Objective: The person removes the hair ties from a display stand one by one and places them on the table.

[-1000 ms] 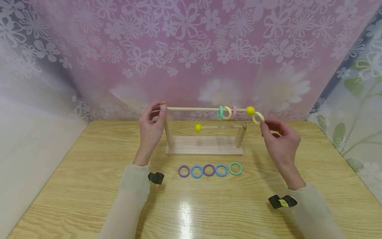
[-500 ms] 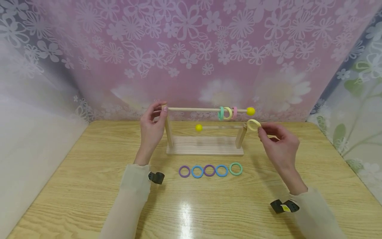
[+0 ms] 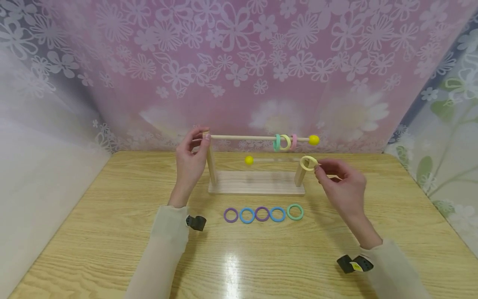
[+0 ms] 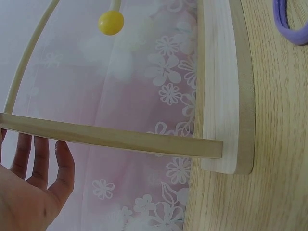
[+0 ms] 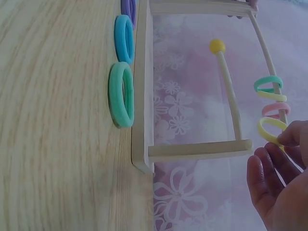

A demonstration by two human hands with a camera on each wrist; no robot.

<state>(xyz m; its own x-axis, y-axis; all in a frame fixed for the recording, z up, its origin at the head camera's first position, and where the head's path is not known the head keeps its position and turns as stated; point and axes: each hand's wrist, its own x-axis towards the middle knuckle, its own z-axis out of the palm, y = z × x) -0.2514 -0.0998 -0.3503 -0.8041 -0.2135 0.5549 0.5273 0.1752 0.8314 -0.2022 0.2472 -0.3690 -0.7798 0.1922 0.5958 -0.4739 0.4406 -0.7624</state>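
Observation:
In the head view my left hand [image 3: 191,160] grips the top of the tall left post [image 3: 211,164] of a wooden stand [image 3: 255,182]. From that post the upper rod [image 3: 242,137] runs right to a yellow ball [image 3: 314,140], with green [image 3: 276,142], yellow [image 3: 286,142] and pink [image 3: 293,142] rings hanging on it. My right hand [image 3: 345,187] pinches a pale yellow ring [image 3: 308,163] by its right edge, in front of the short right post [image 3: 300,176]. The lower rod [image 3: 274,160] points left and ends in a yellow ball [image 3: 249,160].
Several rings lie in a row on the table [image 3: 149,257] in front of the stand: purple [image 3: 230,215], blue [image 3: 247,215], purple [image 3: 262,214], blue [image 3: 277,214] and green [image 3: 295,211]. A flowered curtain [image 3: 239,74] hangs behind the table.
My right hand has moved left and down with the pale yellow ring, from beside the upper rod's ball to the short post. The left hand stays at its post.

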